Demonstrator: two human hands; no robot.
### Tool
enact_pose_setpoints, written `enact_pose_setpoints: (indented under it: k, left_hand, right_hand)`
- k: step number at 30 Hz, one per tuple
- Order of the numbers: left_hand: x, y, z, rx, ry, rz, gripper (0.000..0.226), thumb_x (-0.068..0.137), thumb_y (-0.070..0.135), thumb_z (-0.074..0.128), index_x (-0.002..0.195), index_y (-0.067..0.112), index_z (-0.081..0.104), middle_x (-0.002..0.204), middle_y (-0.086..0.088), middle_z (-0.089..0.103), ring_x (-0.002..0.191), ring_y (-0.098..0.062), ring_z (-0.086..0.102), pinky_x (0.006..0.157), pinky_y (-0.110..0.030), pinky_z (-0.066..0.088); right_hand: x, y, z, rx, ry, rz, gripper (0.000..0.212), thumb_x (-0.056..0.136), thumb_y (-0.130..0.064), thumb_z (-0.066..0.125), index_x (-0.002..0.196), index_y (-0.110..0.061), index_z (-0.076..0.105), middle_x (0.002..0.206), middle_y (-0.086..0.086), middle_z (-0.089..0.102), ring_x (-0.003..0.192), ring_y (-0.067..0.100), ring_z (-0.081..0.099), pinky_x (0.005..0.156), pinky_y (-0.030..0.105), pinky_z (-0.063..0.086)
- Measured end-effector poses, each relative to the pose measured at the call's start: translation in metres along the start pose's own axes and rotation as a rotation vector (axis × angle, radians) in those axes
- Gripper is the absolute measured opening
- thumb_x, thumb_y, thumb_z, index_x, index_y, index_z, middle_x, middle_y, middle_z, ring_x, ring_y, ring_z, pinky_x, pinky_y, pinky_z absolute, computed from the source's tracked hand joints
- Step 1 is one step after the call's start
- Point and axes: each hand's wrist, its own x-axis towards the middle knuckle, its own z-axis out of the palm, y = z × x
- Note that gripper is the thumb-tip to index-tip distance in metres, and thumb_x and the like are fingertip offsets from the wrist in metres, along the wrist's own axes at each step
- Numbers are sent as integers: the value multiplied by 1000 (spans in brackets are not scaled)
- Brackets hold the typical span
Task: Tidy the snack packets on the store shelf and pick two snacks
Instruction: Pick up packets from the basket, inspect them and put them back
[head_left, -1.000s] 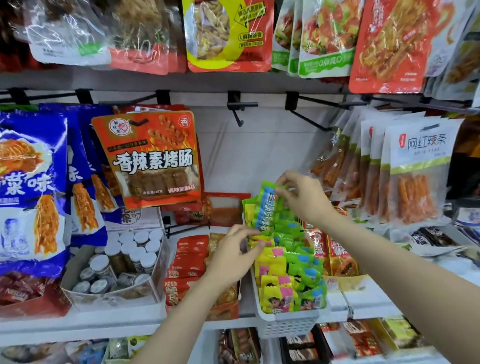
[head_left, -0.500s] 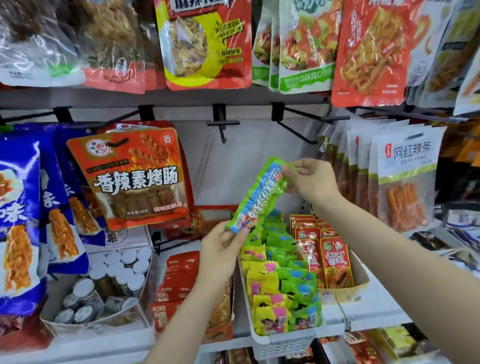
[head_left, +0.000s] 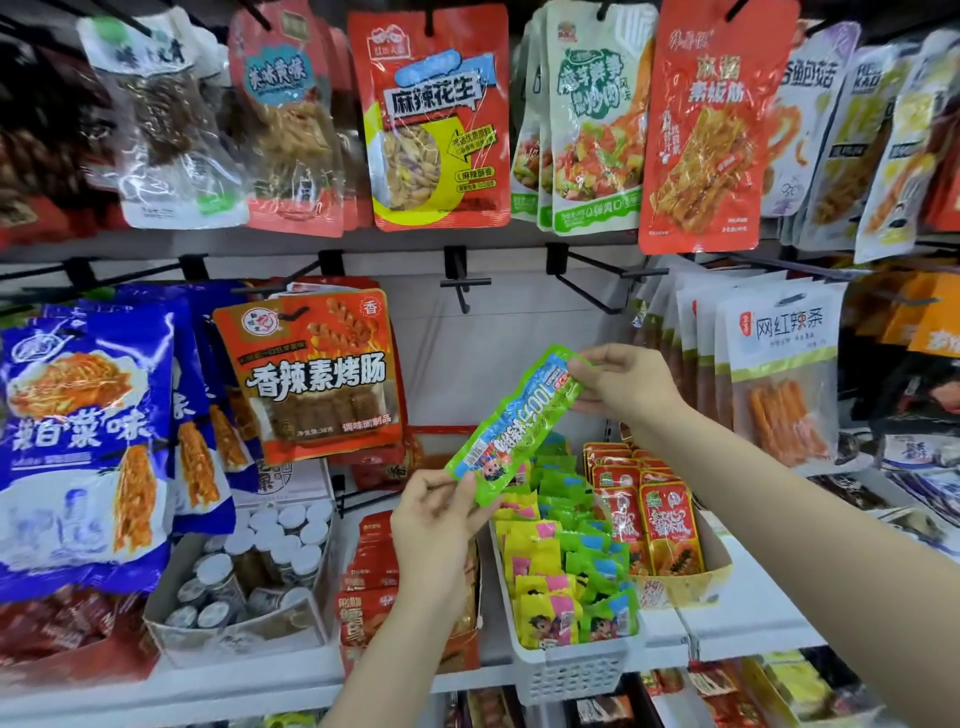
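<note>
A long green and blue snack packet (head_left: 519, 423) hangs tilted in the air in front of the shelf's back wall. My left hand (head_left: 434, 525) pinches its lower end and my right hand (head_left: 626, 384) pinches its upper end. Below it stands a white plastic basket (head_left: 571, 670) filled with several small green, yellow and pink packets (head_left: 566, 571). To the basket's right, red packets (head_left: 667, 525) stand in a yellow cardboard box (head_left: 680, 590).
An orange packet (head_left: 311, 374) and blue packets (head_left: 88, 436) hang on hooks at the left; white packets (head_left: 779, 364) hang at the right. A box of small white-lidded jars (head_left: 254, 566) sits on the white shelf (head_left: 753, 618). Two bare hooks (head_left: 462, 291) jut out above my hands.
My right hand pulled the green packet up out of the basket and my left hand took its lower end. Both hands raised it higher; the view tilted upward.
</note>
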Motion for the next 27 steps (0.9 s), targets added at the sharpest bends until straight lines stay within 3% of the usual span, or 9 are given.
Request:
enact_pose_setpoints:
  k: [4,6,8,10,12,14,19,25,27]
  left_hand:
    - [0,8,-7,231,19,178,18,92,-1,62,79,4,51,81,-8,65,85,-28,65,78,-50,60]
    - [-1,12,-9,338,-13,253,21,90,-3,65,76,10,56,92,-3,71,89,-24,69,87,-55,56]
    - [-5,15,-12,416,-81,349,25,85,-8,68,73,13,62,102,-2,71,96,-20,68,87,-48,56]
    - [-8,16,-15,494,-167,420,22,80,-13,70,75,8,72,111,-4,67,102,-11,65,87,-34,56]
    - [-7,15,-18,518,-170,359,22,79,-12,72,80,9,78,118,-1,63,107,-10,63,91,-28,54]
    - [-8,12,-19,437,-156,204,19,82,-7,72,91,10,77,113,-4,69,106,-19,66,95,-37,54]
    - [-12,17,-11,36,-145,-101,12,94,3,60,101,0,69,101,-15,75,98,-26,72,84,-29,59]
    - [-18,19,-6,76,-152,-62,34,80,-6,73,108,5,58,101,-13,73,91,-21,71,85,-33,57]
    - [-20,19,-8,7,-138,-66,35,77,1,77,108,4,60,101,-13,73,91,-22,71,84,-31,58]
  right_hand:
    - [-13,-3,-6,-33,-182,203,38,97,-34,57,127,-10,55,127,26,56,93,35,69,73,40,61]
    - [-18,-4,-10,87,-308,319,48,92,-49,57,128,-18,49,122,27,57,94,38,71,71,39,61]
    - [-21,-4,-12,202,-323,297,40,89,-41,65,115,-13,52,102,21,69,87,34,73,69,35,61]
    - [-20,-4,-14,219,-257,198,32,90,-16,69,114,-1,56,90,14,72,80,26,74,65,31,61]
    - [-21,-5,-15,159,-239,126,34,90,-4,66,122,1,56,97,18,71,82,24,73,69,34,62]
    - [-22,-8,-15,147,-239,54,35,89,0,66,123,-1,57,105,21,68,90,28,72,76,41,61]
    - [-28,-15,-14,74,-234,-135,31,88,1,67,118,-4,62,95,5,66,96,34,71,81,48,59]
    - [-31,-14,-17,37,-243,-212,30,87,-2,69,116,-11,64,102,5,66,82,21,70,74,39,61]
    - [-30,-13,-18,27,-251,-225,30,87,-4,70,116,-12,64,108,5,65,84,22,70,74,38,61]
